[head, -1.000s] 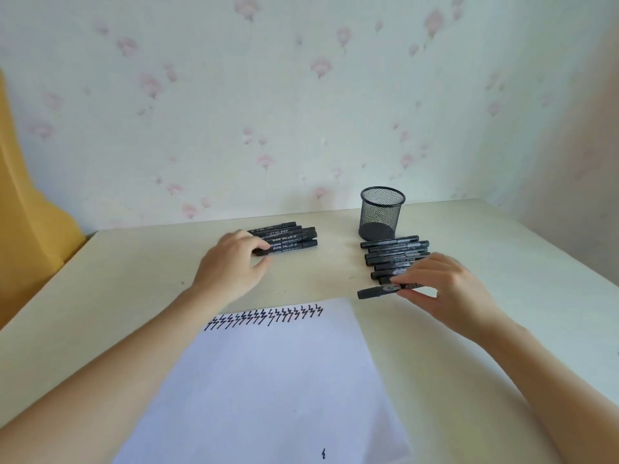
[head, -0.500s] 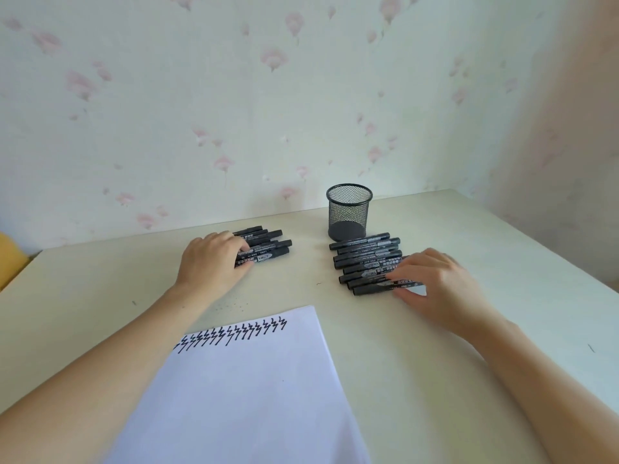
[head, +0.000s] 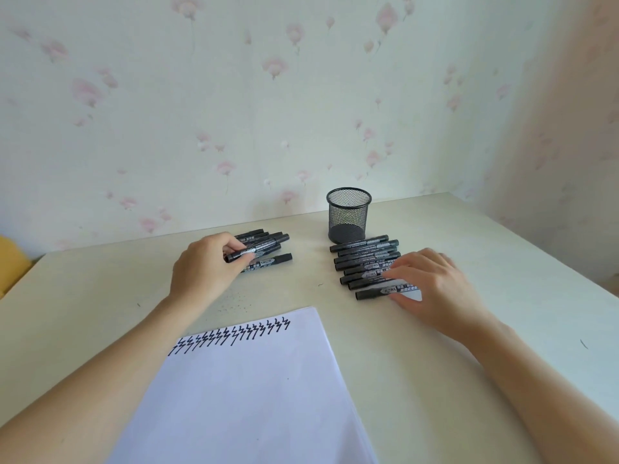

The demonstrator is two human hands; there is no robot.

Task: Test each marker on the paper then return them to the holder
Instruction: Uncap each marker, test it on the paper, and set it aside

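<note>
Two groups of black markers lie on the cream table (head: 502, 296). My left hand (head: 204, 269) pinches one marker (head: 258, 251) at the front of the left group (head: 268, 241), lifting it slightly. My right hand (head: 432, 286) rests with straight fingers on the right group (head: 365, 259), its fingertips on the nearest marker (head: 375, 293). The black mesh holder (head: 348, 214) stands empty behind the right group. A white paper sheet (head: 248, 396) lies in front of me with a row of black zigzag test marks (head: 231, 336) along its top edge.
A flowered wall (head: 301, 95) rises directly behind the table, and a second wall closes the right side. A yellow object (head: 10, 262) shows at the far left edge. Small ink specks (head: 234, 301) dot the table near the paper.
My left hand has closed its fingers on one marker and raised it from the left group. The right hand stays on the right row. The view has shifted slightly.
</note>
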